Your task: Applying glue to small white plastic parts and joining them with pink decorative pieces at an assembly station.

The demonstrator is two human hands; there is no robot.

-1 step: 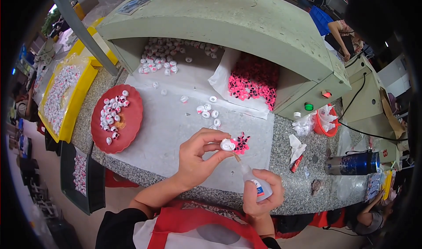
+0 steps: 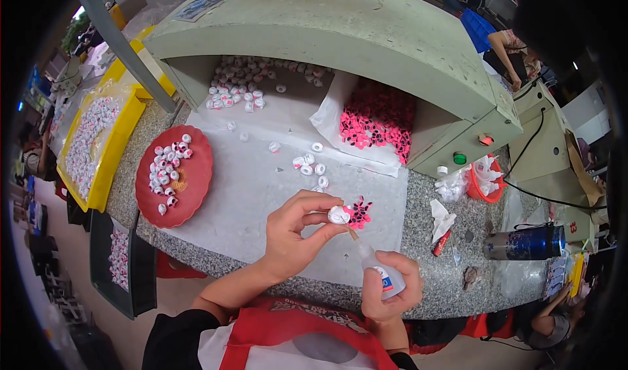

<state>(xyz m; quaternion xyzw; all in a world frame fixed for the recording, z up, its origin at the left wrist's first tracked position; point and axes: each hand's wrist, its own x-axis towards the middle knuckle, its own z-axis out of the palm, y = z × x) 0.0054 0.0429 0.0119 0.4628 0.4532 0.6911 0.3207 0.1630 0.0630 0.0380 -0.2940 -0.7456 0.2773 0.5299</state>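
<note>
In the head view, the left hand [image 2: 288, 229] is nearly closed, thumb and fingertips pinching a small white ball [image 2: 337, 214] above the pale sheet [image 2: 242, 180] on the speckled worktop [image 2: 425, 265], near its front edge. The right hand [image 2: 394, 291] is wrapped around a translucent squeeze bottle [image 2: 384, 275], thumb along its side, with the narrow nozzle [image 2: 354, 235] tilted up toward the ball; whether the tip touches it is hard to tell at this size. Just beside the ball, to its right, lies a little cluster of pink pieces [image 2: 360, 213] with dark marks. Farther back on the sheet are several loose white balls [image 2: 307, 163]. To the left, a red plate [image 2: 200, 197] bears more balls with pink and dark patches, next to a yellow tray [image 2: 133, 118] full of white ones. Behind the sheet stands a pale green metal housing [image 2: 327, 27], sheltering a pile of white balls at its left and a heap of pink pieces at its right. A blue flask [image 2: 526, 243] lies on its side at the far right.
</note>
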